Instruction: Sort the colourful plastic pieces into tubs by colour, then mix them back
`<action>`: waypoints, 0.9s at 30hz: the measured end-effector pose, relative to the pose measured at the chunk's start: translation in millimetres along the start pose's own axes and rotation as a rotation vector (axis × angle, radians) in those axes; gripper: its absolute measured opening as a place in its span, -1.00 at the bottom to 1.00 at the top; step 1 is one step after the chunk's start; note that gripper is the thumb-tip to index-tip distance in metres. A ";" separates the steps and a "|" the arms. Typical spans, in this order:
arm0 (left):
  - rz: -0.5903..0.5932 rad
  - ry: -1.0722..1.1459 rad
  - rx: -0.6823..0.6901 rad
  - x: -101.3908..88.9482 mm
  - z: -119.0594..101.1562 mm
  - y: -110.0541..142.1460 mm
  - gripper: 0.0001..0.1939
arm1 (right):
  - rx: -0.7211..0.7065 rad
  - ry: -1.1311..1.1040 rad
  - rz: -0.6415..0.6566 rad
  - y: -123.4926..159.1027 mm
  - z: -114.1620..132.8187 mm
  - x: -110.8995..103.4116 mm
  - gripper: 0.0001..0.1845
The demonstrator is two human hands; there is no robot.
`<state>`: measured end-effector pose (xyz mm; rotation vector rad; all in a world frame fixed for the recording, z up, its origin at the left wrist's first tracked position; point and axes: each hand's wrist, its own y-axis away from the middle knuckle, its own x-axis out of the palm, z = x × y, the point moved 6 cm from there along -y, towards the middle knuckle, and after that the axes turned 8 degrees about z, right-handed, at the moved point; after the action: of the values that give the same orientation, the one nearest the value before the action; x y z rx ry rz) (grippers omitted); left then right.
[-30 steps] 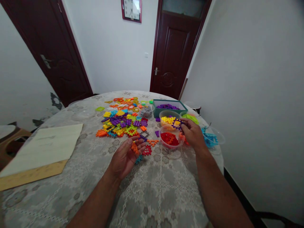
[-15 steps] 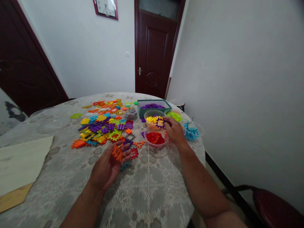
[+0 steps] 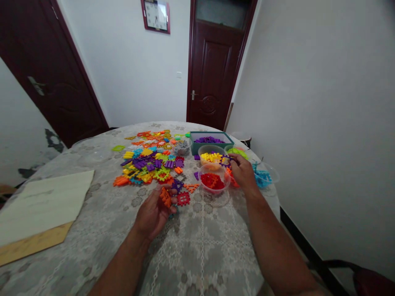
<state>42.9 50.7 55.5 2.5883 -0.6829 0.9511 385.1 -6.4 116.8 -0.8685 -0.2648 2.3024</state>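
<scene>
My left hand, palm turned up, holds an orange notched building piece between thumb and fingers over the near edge of the pile. Just right of its fingertips lies a red square piece. My right hand pinches a purple open square frame piece above the bowls. Behind that frame is a clear bowl of yellow pieces. Nearer to me stands a bowl of red pieces. Orange pieces show partly under my right hand, which hides the rest.
A mixed heap of coloured pieces covers the table's middle left. A green box of purple pieces stands behind the bowls, beside a bowl of grey pieces. Blue pieces sit at the right. Cardboard sheets lie at the left.
The camera view swung right, then partly back left. Both hands keep their pieces; the orange piece in my left hand has tilted, and that hand's fingers have curled in more.
</scene>
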 end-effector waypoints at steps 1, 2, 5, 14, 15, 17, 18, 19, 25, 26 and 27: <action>-0.001 -0.002 -0.005 -0.3 0.5 0.2 -0.77 | -0.005 0.018 0.002 0.3 1.7 -0.6 -0.53; -0.002 -0.003 -0.008 -0.5 0.8 0.5 -0.77 | -0.010 0.033 0.003 0.5 3.5 -1.2 -0.53; 0.002 -0.006 -0.012 -0.3 0.8 1.0 -0.76 | -0.025 0.059 0.008 1.1 7.0 -1.6 -0.55; 0.003 -0.106 0.024 -2.9 4.0 -1.8 -0.79 | 0.041 -0.183 0.182 -7.4 8.5 11.9 -0.48; 0.001 -0.125 0.036 -3.5 4.6 -2.0 -0.78 | 0.022 -0.163 0.207 -15.3 11.9 11.0 -0.49; 0.001 -0.155 0.057 -4.3 5.7 -2.0 -0.75 | -0.041 -0.051 0.197 -39.2 19.6 5.7 -0.53; 0.002 -0.165 0.062 -4.5 6.4 -1.9 -0.73 | -0.067 0.020 0.177 -54.4 22.7 3.3 -0.54; 0.003 -0.171 0.066 -4.7 6.9 -1.8 -0.71 | -0.083 0.093 0.158 -71.1 24.9 2.5 -0.55; -0.026 -0.193 0.083 -8.7 7.1 -1.6 -0.56 | -0.033 0.468 0.122 -159.8 22.1 26.7 -0.51; -0.032 -0.195 0.075 -9.4 7.4 -1.6 -0.54 | -0.028 0.487 0.127 -167.9 21.0 32.0 -0.48; -0.036 -0.196 0.066 -9.7 7.9 -1.6 -0.52 | -0.025 0.504 0.134 -173.6 19.9 36.7 -0.45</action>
<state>41.4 51.9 43.0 2.7681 -0.6615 0.7267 439.6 150.9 181.5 -1.4762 -0.0136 2.1112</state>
